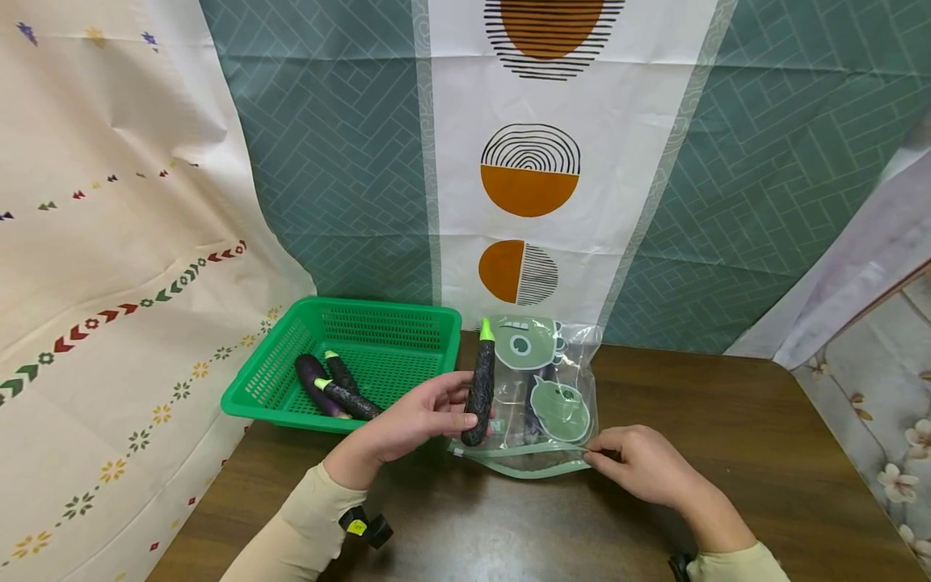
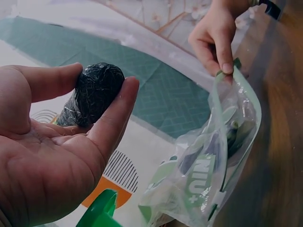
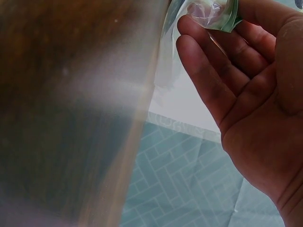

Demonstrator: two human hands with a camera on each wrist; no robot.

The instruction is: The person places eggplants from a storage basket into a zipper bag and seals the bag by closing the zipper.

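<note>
Tabletop (image 1: 764,436), green basket (image 1: 385,323), clear bag (image 1: 560,408), mouth gaping toward 6 o'clock.
Basket sits at bag's 9 o'clock. Right hand (image 1: 647,465) at bag's 4 o'clock, fingers pinched on its edge. Left hand (image 1: 429,416) at 9 o'clock, fingers clamped on green-tipped vegetable (image 1: 481,388), held up before bag's 9 o'clock side, tip to 12. Three other dark vegetables (image 1: 349,398) in basket, toward 7 o'clock.

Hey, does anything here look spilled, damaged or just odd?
Nothing looks spilled or clearly damaged. One mild oddity: the dark vegetable in the left hand has a shiny, crinkled surface, perhaps plastic wrap, unlike the smoother purple eggplant lying in the green basket.
</note>
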